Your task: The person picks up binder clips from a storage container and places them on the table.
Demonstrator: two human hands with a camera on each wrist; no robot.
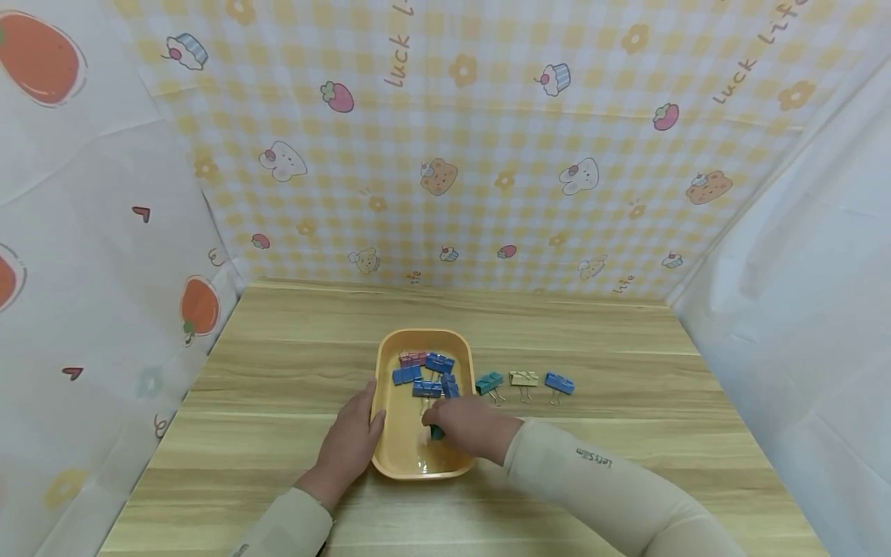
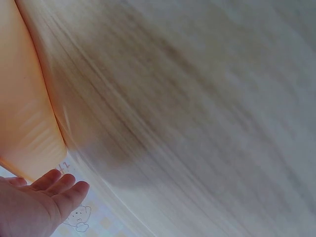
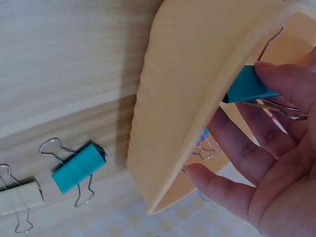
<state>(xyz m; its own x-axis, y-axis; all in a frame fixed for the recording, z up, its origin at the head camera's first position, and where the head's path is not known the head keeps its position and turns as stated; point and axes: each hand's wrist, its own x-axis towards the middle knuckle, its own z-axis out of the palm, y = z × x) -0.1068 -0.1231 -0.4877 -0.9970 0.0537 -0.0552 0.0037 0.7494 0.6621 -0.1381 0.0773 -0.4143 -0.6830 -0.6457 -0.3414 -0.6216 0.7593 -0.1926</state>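
Observation:
A yellow-orange plastic tray [image 1: 397, 456] stands on the wooden table. Inside it lie several blue binder clips [image 1: 427, 388] and a pink binder clip [image 1: 412, 359]. My right hand [image 1: 465, 424] is over the tray's right side. It pinches a teal binder clip [image 3: 251, 85] between thumb and fingers, with the clip's wire handles showing. My left hand [image 1: 351, 433] rests against the tray's left wall. In the left wrist view its fingers [image 2: 63, 190] lie fairly straight by the outer wall.
Right of the tray, in a row on the table, lie another teal binder clip [image 1: 490, 382], a pale yellow one [image 1: 524, 378] and a blue one [image 1: 560, 383]. A checked cloth [image 1: 487, 155] hangs behind the table, with white cloths at both sides.

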